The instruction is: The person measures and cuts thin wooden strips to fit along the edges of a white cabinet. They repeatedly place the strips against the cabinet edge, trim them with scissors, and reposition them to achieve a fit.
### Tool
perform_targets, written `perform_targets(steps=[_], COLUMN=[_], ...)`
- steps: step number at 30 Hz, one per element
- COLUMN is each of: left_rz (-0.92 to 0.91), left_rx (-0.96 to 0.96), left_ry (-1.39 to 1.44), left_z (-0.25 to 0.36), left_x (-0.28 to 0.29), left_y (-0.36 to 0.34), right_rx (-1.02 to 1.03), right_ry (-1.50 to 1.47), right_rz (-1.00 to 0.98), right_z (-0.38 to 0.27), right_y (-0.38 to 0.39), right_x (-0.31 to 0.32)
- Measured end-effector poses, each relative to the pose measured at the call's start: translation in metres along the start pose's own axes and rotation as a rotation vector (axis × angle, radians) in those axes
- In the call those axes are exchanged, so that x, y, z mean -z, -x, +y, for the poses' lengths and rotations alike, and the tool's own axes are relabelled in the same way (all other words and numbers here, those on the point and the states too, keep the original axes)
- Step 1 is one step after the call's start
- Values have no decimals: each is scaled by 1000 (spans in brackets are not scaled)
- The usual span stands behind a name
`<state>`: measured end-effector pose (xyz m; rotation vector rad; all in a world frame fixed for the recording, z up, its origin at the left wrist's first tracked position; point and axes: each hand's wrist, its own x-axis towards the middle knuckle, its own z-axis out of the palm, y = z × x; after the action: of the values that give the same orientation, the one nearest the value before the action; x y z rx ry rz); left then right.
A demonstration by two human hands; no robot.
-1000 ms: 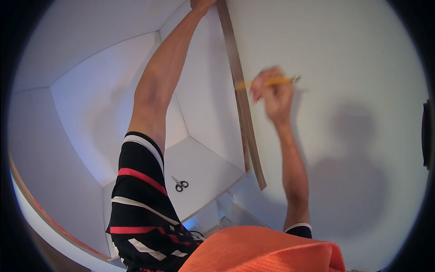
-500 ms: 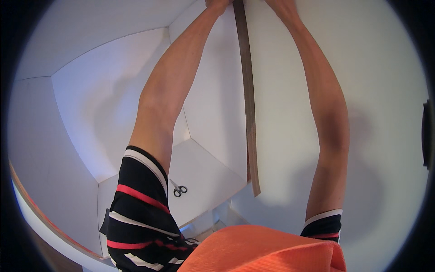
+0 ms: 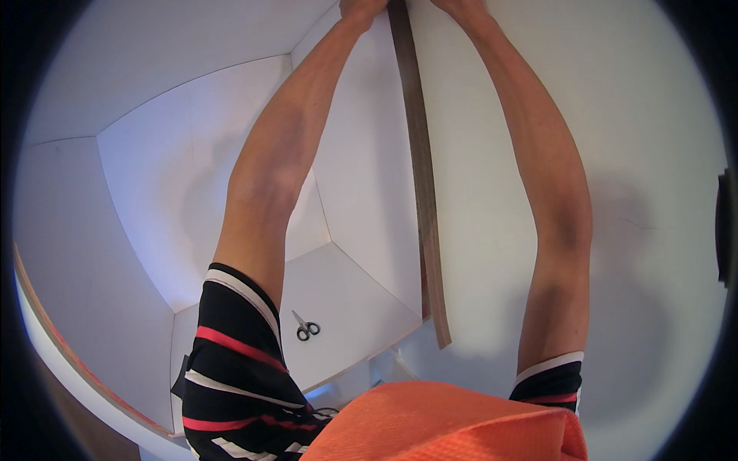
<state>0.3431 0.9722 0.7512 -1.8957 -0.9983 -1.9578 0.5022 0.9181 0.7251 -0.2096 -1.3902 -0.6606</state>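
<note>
A long brown wood-look strip (image 3: 419,154) runs down along the front edge of a white cabinet panel, its lower end hanging loose past the panel's bottom. Up at the top edge of the picture, my left hand (image 3: 363,11) is just left of the strip, on the cabinet's inner side. My right hand (image 3: 463,9) reaches up on the other side, near the strip's upper part. The picture's edge cuts off the fingers of both hands, so their grip is hidden. Scissors (image 3: 307,330) with black handles lie on the cabinet's white bottom board (image 3: 350,307), blades slightly apart.
White cabinet walls (image 3: 207,169) enclose the space to the left. A broad pale panel or wall (image 3: 492,230) fills the right side, with a dark object (image 3: 723,230) at its far edge. An orange cloth piece (image 3: 438,422) juts in from below.
Both hands and forearms appear slightly farther left. The cabinet, the scissors and the strip's lower end sit a little lower in the picture; more of the scissors' blades shows.
</note>
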Motion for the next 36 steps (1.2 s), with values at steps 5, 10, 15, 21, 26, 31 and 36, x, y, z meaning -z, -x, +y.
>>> perform_targets(steps=[5,10,15,21,26,31,36], left_rz=[12,20,28,33,-4,-17,-14], left_rx=[-41,-27,-46,-83,-15,-38,-21], left_ry=[18,-22,-74,-25,10,48,51], left_z=[5,3,3,4,7,8,3], left_x=[0,0,-1,-3,-4,-7,-4], left_y=[-6,-5,-8,-9,-5,-3,-3], right_rx=[-1,13,30,10,45,60,79], right_ry=[61,62,57,48,97,96,106], right_rz=[-35,-54,-64,-74,-55,-41,-40], right_z=[-2,-3,-7,-7,-5,-2,-2], right_y=[-6,-2,-2,-3,1,3,4], right_x=[4,4,7,10,10,13,7])
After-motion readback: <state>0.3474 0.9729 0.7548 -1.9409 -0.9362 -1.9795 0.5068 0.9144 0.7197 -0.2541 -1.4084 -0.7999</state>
